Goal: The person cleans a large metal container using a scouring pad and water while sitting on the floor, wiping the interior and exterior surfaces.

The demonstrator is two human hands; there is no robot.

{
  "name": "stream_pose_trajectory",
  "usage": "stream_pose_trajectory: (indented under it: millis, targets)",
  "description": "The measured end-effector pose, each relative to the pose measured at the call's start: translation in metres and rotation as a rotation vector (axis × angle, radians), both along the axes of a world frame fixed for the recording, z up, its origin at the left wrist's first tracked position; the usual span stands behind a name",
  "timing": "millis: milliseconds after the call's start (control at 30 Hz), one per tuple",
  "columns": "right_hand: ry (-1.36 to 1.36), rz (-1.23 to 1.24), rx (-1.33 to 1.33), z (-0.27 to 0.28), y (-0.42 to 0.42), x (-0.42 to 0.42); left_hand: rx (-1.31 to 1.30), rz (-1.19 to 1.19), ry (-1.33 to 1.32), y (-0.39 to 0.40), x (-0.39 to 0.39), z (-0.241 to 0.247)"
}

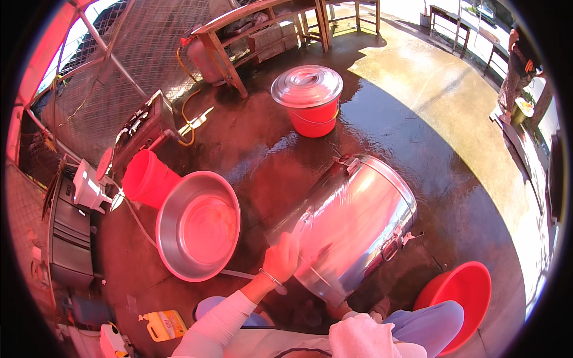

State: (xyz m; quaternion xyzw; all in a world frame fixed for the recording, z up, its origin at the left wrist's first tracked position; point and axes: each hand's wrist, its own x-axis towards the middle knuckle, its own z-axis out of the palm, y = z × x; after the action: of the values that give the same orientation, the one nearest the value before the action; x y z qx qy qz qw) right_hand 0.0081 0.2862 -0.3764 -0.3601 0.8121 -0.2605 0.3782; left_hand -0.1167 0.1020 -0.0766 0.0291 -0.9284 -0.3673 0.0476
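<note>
A shiny steel barrel [353, 223] with clamps and a side handle lies tilted before me, its near end towards my legs. My left hand [281, 258], with a bracelet at the wrist, is closed around a pale object [301, 228], perhaps a hose end, against the barrel's left side; what looks like water shows at its tip. At the barrel's near lower rim is my right hand [339, 309], its fingers largely hidden. A pink cloth [361, 335] covers part of that arm. Left of the barrel, a wide steel basin [168, 226] leans against a red bucket [145, 176].
A lidded red bucket [313, 121] stands ahead on the wet floor, and a red tub [470, 295] is by my right knee. A yellow jug [165, 325], a hose [134, 212] and a white stool [88, 185] lie left. A person [521, 62] stands at far right.
</note>
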Motion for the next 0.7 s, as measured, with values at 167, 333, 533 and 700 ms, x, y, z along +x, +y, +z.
stream_pose_trajectory:
  millis: [167, 333, 533, 700]
  targets:
    - [0.196, 0.019, -0.102, -0.058, 0.011, 0.032, 0.025, 0.002, 0.043, -0.006, -0.005, -0.004]
    - [-0.043, -0.150, 0.135, -0.022, 0.038, 0.041, 0.116, -0.005, 0.080, -0.016, -0.010, -0.029]
    - [0.008, -0.117, 0.484, 0.032, 0.084, 0.029, 0.199, 0.016, -0.158, -0.019, -0.008, -0.010]
    - [0.043, -0.045, 0.169, 0.016, 0.080, 0.030, 0.183, -0.010, -0.116, -0.020, -0.006, -0.018]
